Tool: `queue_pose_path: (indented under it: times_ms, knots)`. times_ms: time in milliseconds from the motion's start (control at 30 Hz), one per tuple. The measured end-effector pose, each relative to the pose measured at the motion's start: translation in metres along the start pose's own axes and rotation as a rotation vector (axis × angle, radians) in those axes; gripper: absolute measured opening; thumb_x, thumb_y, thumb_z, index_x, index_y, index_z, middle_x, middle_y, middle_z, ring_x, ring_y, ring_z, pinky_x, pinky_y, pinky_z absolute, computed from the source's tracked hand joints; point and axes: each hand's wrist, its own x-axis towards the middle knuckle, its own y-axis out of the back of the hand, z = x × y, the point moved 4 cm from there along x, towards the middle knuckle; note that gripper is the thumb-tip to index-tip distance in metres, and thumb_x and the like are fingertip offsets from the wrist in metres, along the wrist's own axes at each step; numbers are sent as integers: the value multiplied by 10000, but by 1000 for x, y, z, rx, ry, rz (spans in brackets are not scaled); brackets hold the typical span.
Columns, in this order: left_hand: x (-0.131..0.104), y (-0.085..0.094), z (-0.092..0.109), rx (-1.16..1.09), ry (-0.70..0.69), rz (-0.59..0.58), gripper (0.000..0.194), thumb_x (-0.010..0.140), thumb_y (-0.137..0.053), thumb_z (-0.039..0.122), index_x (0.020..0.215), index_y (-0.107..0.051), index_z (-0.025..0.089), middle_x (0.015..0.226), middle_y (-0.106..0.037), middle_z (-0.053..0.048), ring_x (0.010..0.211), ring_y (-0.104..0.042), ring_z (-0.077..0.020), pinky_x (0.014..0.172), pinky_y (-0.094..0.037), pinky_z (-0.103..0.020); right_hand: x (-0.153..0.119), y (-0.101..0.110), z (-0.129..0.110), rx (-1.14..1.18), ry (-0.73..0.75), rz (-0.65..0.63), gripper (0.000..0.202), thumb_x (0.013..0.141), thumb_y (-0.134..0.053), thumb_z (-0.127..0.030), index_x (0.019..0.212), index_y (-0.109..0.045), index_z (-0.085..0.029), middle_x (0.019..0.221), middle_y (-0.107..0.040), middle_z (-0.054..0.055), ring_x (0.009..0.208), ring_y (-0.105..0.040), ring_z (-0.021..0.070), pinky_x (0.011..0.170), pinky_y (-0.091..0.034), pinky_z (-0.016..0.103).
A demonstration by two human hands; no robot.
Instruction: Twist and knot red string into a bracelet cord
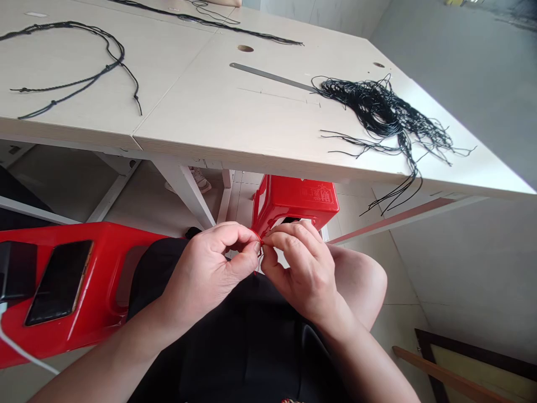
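Observation:
Above my lap, my left hand (220, 260) and my right hand (300, 260) meet fingertip to fingertip. Both are closed in a pinch on a thin red cord (257, 237), which shows between the thumbs and index fingers. Thin dark strands hang just below the pinch. The fingers hide most of the cord, and its exact shape is too small to tell.
A pale table (188, 112) spans the front, bearing a black cord bundle (377, 109), a metal ruler (272, 76) and braided black cords (96, 73). Below is a red stool (300, 198). A phone (61, 280) lies on another red stool (100, 263) at left.

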Motion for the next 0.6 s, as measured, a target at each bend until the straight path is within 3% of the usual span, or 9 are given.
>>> queue_pose_path:
  times_ms: [167,233,300,367,467,600]
  knots:
    - [-2,-5,1,11,8,-42,103,861,-607,264,814,-687,219,788,-706,3,749,-641,-158,705,-494,-247,1,-3,3,33,-64,-29,162,820,-497,-46,792,-474,-205,739,-624,32,663,-568,150,603,-506,295]
    - [-5,-1,4,58,-47,41,70,856,-621,249,835,-686,233,803,-711,3,754,-648,-162,707,-497,-254,1,-3,5,106,-131,-41,159,816,-473,-54,804,-460,-212,741,-616,17,670,-584,140,605,-519,272]
    - [-8,4,9,140,-163,162,52,844,-638,216,860,-678,244,849,-711,-2,786,-651,-164,735,-501,-258,0,-2,6,126,-172,-43,164,807,-467,-51,809,-453,-215,725,-603,0,651,-580,127,590,-511,246]
    - [-11,6,15,234,-292,212,90,839,-635,172,885,-671,242,888,-707,-9,815,-655,-159,771,-504,-252,0,-1,5,103,-184,-64,167,807,-468,-51,798,-448,-216,705,-587,-9,622,-558,120,573,-494,237]
    - [-11,3,21,354,-425,147,117,854,-601,132,903,-673,209,890,-705,-32,824,-665,-147,797,-506,-230,1,0,3,80,-159,-129,171,836,-477,-64,768,-433,-214,677,-568,-1,606,-533,131,568,-485,254]
    - [-10,0,22,433,-459,95,108,876,-577,147,902,-675,184,870,-704,-48,820,-667,-150,787,-507,-224,2,0,-1,59,-114,-164,184,836,-489,-46,767,-435,-207,685,-581,24,623,-542,150,582,-489,275]
